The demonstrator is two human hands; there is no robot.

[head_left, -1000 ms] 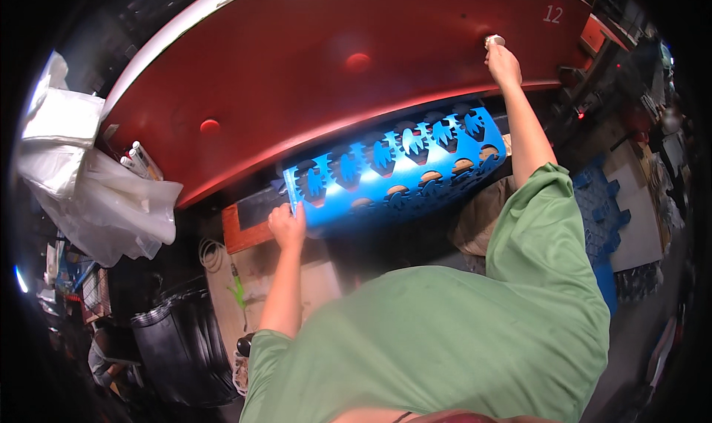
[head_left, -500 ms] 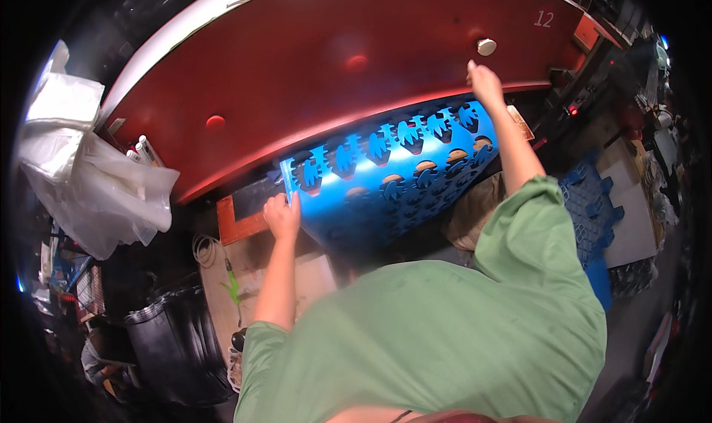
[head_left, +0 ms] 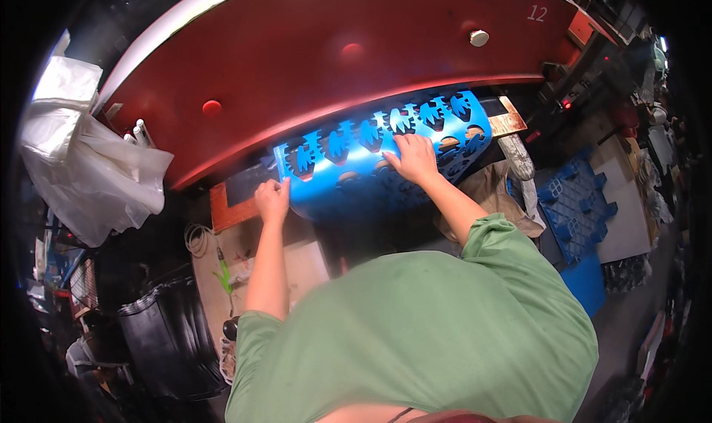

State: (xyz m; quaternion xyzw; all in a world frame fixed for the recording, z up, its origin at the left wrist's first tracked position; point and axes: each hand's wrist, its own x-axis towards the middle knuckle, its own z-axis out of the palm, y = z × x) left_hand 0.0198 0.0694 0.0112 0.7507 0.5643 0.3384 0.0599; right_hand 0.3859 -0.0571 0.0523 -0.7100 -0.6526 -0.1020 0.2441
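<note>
A shiny blue plastic sheet (head_left: 326, 191) with rows of leaf-like cut-outs comes out from under the broad red machine front (head_left: 297, 74) and curves down toward me. At its left edge my left hand (head_left: 273, 200) is closed, thumb and fingers pinching the sheet's corner. My right hand (head_left: 417, 160) lies on top of the sheet, right of its middle, with fingers apart over the cut-outs. The sheet's lower part falls into shadow. On the machine front sit a white round button (head_left: 478, 38) and two red ones (head_left: 212, 108), away from both hands.
A white plastic bag (head_left: 111, 174) hangs at the left. Below it stand a black bag-like bundle (head_left: 174, 338) and a board with a green-handled tool (head_left: 223, 273). To the right are a brown cloth (head_left: 486, 197), a wrapped roll (head_left: 517, 158) and a blue plastic pallet (head_left: 575, 204).
My right hand has come down and left from beside the white button onto the blue sheet. My left hand stays at the sheet's left edge. The sheet's hanging part looks shorter.
</note>
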